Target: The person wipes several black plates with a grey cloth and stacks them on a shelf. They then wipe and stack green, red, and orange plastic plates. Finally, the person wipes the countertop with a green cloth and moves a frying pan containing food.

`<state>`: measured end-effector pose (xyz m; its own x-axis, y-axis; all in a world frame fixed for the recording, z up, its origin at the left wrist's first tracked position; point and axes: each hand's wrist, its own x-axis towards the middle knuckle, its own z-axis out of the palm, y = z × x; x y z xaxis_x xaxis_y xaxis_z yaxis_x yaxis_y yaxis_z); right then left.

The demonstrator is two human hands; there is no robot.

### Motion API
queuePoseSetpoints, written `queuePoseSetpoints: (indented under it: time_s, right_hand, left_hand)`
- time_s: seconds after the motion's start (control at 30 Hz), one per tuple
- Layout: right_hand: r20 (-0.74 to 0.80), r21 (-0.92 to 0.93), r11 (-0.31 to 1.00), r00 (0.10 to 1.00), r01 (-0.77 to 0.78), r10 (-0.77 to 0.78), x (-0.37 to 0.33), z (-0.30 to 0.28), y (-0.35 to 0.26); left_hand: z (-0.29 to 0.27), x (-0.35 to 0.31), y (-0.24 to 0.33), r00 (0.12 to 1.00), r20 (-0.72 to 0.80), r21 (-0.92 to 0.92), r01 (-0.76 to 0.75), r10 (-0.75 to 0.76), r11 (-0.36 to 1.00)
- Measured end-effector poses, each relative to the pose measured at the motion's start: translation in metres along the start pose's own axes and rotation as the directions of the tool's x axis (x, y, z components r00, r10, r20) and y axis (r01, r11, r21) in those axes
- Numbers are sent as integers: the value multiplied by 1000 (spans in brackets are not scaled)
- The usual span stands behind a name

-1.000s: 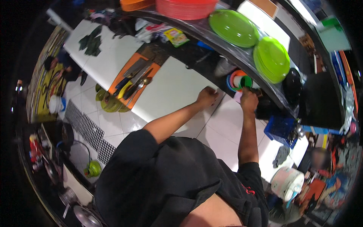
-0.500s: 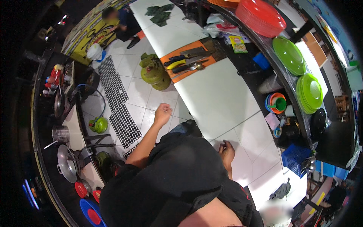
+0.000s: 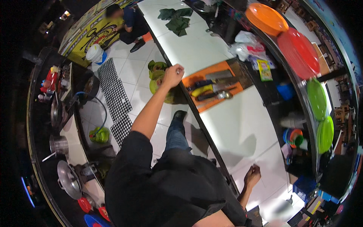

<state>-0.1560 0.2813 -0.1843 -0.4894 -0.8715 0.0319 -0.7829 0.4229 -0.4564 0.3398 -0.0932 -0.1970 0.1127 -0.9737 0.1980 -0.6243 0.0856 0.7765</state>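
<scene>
My left hand hovers by the counter's long edge, just left of the orange cutting board, its fingers curled in with nothing seen in them. Below it, a green gas cylinder stands on the floor, partly hidden by my forearm. Several knives lie across the board, one with a yellow handle, beside a metal ladle. My right hand is over the near part of the white counter, fingers loosely bent inward and no object visible in them. I cannot tell whether it touches the surface.
Dark green cloths or leaves lie at the counter's far end. Stacked red plates and green plates line the right shelf. Black perforated mats cover the floor at left. A person crouches beyond, near a white bucket.
I have moved forward along the counter, one leg stepping ahead. My left hand has risen from above the floor to beside the cutting board. My right hand stays over the counter, still bent.
</scene>
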Motion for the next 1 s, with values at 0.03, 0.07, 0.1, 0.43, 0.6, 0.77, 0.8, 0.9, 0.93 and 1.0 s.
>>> queuePoseSetpoints:
  time_s: [0.03,0.07,0.1,0.43,0.6,0.77,0.8,0.9,0.93,1.0]
  right_hand:
    - [12,-58,998,1000,21,-20,-8,16,-7]
    - [24,-110,993,999,51,-49,-11,33,-16]
    - [67,-94,995,998,-16,22,-14,47,-39]
    - [375,-55,938,864,-342,337,-34,96,-245]
    - [313,-200,935,885,-293,344,-61,89,-245]
    - [284,-317,806,760,-501,584,-74,95,-255]
    - [297,-395,868,853,-301,430,-88,99,-231]
    - [398,-241,894,802,-378,446,-106,110,-221]
    - [394,-228,877,784,-423,480,-103,113,-247]
    - [367,-217,885,806,-411,464,-91,111,-255]
  left_hand:
    - [-5,45,-8,1000,-27,18,13,-12,1000]
    - [-8,89,-32,998,-63,-32,16,-18,999]
    - [-13,135,-53,997,-83,-3,0,-1,1000]
    - [-38,407,-163,949,-252,222,248,-190,943]
    - [-24,474,-189,967,-106,283,254,-233,925]
    - [-31,519,-227,943,-300,393,262,-147,881]
    - [-35,526,-233,965,-207,468,244,-163,850]
    - [-45,549,-248,995,-31,667,93,-97,739]
    - [-45,559,-239,982,-148,530,182,-121,828]
    - [-74,577,-252,925,-368,269,9,95,963]
